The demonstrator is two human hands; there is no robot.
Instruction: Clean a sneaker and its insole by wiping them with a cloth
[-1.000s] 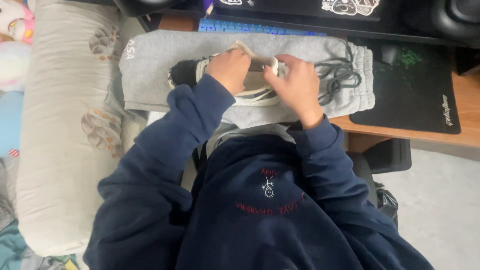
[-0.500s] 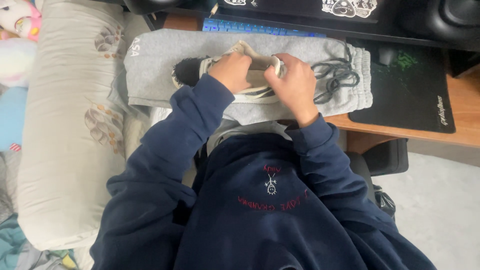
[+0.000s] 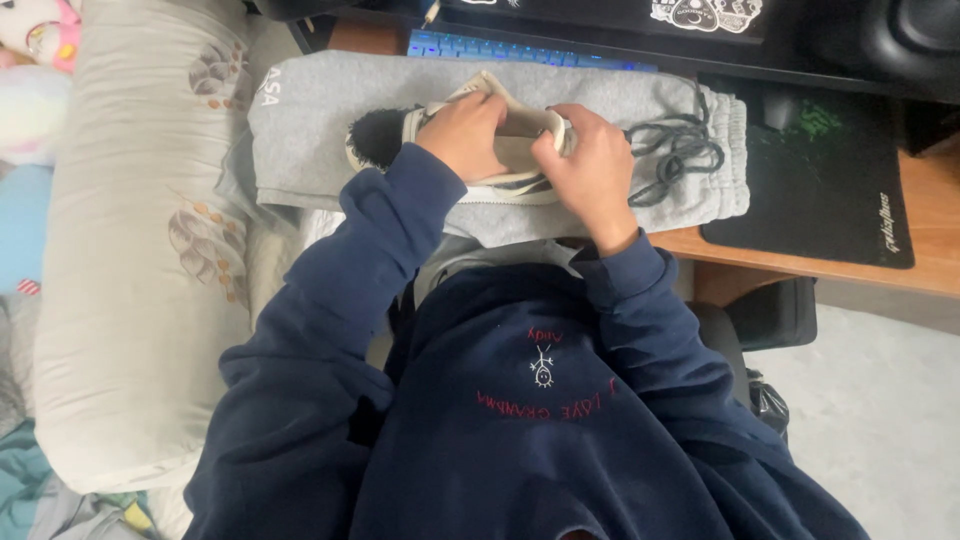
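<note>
Folded grey sweatpants (image 3: pixel 310 120) with a dark drawstring (image 3: pixel 680 150) lie across the desk edge. On top of them rests a cream sock (image 3: pixel 520 130) with dark stripes and a black toe (image 3: pixel 378 135). My left hand (image 3: pixel 462 132) grips the sock's upper left part. My right hand (image 3: pixel 590 165) pinches the sock's cuff end just to the right. The two hands nearly touch above the sock. Both arms are in navy sleeves.
A large beige pillow (image 3: pixel 130 250) lies to the left. A blue-lit keyboard (image 3: pixel 500 50) sits behind the sweatpants. A black mouse mat (image 3: pixel 820 170) with a mouse (image 3: pixel 775 105) covers the wooden desk (image 3: pixel 930 190) on the right. Grey floor shows at the lower right.
The hands have stayed on the sock with only slight finger shifts. The view has drifted a little.
</note>
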